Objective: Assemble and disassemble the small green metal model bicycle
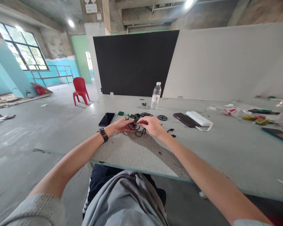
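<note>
Between my hands is a small model bicycle with a green frame and a black spoked wheel. My left hand grips it from the left, thumb on top and fingers below. The fingertips of my right hand pinch together at the right side of the wheel; whether a small part sits between them is hidden. Just below lies a thin black ring-shaped part. Behind my hands are further black wheel parts. A separate black wheel rests to the right, near small black pieces.
A dark phone and a green block lie left. A water bottle stands behind. On the right are another phone, a white power bank with a strap, plastic packaging and a dark device.
</note>
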The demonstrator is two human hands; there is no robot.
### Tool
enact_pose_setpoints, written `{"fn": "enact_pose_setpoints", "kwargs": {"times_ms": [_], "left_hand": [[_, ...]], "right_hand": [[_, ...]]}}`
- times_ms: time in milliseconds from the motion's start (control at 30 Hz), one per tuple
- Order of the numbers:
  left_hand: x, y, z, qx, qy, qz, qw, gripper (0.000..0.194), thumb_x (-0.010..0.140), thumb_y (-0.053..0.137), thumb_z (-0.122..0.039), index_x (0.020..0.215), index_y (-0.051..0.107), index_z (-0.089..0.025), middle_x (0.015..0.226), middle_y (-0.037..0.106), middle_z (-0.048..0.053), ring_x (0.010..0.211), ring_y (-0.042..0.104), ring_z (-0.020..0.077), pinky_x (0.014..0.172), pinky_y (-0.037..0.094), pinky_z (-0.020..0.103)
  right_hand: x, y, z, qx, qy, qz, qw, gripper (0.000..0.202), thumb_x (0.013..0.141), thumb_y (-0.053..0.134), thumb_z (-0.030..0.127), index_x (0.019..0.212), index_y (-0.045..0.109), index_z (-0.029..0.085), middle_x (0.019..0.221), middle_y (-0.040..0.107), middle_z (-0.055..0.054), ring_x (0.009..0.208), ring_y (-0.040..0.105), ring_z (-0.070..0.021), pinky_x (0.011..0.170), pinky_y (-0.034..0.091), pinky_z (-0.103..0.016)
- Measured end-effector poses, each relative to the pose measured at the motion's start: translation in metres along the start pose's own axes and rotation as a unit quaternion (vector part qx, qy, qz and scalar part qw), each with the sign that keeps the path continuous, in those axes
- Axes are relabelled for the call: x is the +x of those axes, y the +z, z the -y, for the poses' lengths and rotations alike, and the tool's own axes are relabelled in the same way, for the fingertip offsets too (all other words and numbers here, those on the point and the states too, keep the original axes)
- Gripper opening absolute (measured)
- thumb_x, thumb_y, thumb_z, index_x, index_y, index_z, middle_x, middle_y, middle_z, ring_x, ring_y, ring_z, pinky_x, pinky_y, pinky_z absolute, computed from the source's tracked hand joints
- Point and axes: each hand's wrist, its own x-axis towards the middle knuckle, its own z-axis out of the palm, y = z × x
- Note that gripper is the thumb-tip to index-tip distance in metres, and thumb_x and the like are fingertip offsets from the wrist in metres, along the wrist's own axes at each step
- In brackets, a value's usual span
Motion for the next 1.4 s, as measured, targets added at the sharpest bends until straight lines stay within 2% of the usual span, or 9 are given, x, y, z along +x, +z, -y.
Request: {"fn": "enact_pose_setpoints", "kwargs": {"times_ms": [200,433,733,1033,1267,1400], "left_hand": [[-0.002,0.001,0.000,0.015,0.009,0.014,1.000,0.032,0.102,0.066,-0.038,0.092,0.076,-0.009,0.088,0.079,0.013,0.077,0.076,0.0164,0.078,0.064,0.027],[-0.004,0.003,0.000,0.011,0.015,0.000,1.000,0.031,0.101,0.068,-0.036,0.088,0.076,-0.009,0.085,0.079,0.012,0.075,0.075,0.0157,0.081,0.064,0.030],[-0.004,0.002,-0.001,0.013,0.009,0.008,1.000,0.033,0.104,0.063,-0.036,0.091,0.077,-0.009,0.085,0.079,0.012,0.075,0.076,0.0158,0.079,0.064,0.028],[-0.003,0.001,0.000,0.014,0.020,0.018,1.000,0.034,0.103,0.064,-0.035,0.088,0.077,-0.008,0.084,0.078,0.012,0.076,0.075,0.0156,0.078,0.063,0.028],[0.002,-0.008,0.005,0.026,0.048,0.046,0.997,0.035,0.093,0.076,-0.043,0.093,0.079,-0.008,0.090,0.079,0.014,0.081,0.075,0.0174,0.087,0.063,0.033],[0.001,-0.013,0.003,0.029,0.051,0.085,0.995,0.029,0.082,0.088,-0.034,0.093,0.079,-0.008,0.096,0.079,0.014,0.088,0.075,0.0195,0.090,0.062,0.036]], "right_hand": [[0.001,0.006,-0.004,0.000,-0.018,0.001,1.000,0.012,0.094,0.069,0.023,0.096,0.082,0.025,0.095,0.080,-0.007,0.086,0.073,-0.0234,0.080,0.055,-0.036],[0.003,0.013,-0.009,-0.015,-0.044,0.001,0.999,0.017,0.093,0.067,0.016,0.094,0.081,0.025,0.095,0.080,-0.006,0.089,0.073,-0.0231,0.083,0.054,-0.035],[-0.002,0.009,-0.005,-0.002,-0.024,-0.014,1.000,0.014,0.093,0.069,0.019,0.098,0.080,0.024,0.096,0.080,-0.006,0.087,0.073,-0.0231,0.081,0.055,-0.035],[0.001,0.012,-0.006,-0.023,-0.029,0.002,0.999,0.014,0.091,0.070,0.014,0.094,0.080,0.023,0.093,0.079,-0.006,0.084,0.072,-0.0210,0.077,0.052,-0.032],[0.004,0.010,-0.005,-0.028,-0.028,0.022,0.999,0.015,0.088,0.069,0.013,0.092,0.080,0.023,0.091,0.079,-0.004,0.083,0.071,-0.0203,0.076,0.050,-0.031],[0.003,0.010,-0.002,-0.030,-0.029,0.019,0.999,0.023,0.088,0.063,0.009,0.094,0.080,0.023,0.095,0.080,-0.005,0.087,0.072,-0.0213,0.078,0.051,-0.031]]}}
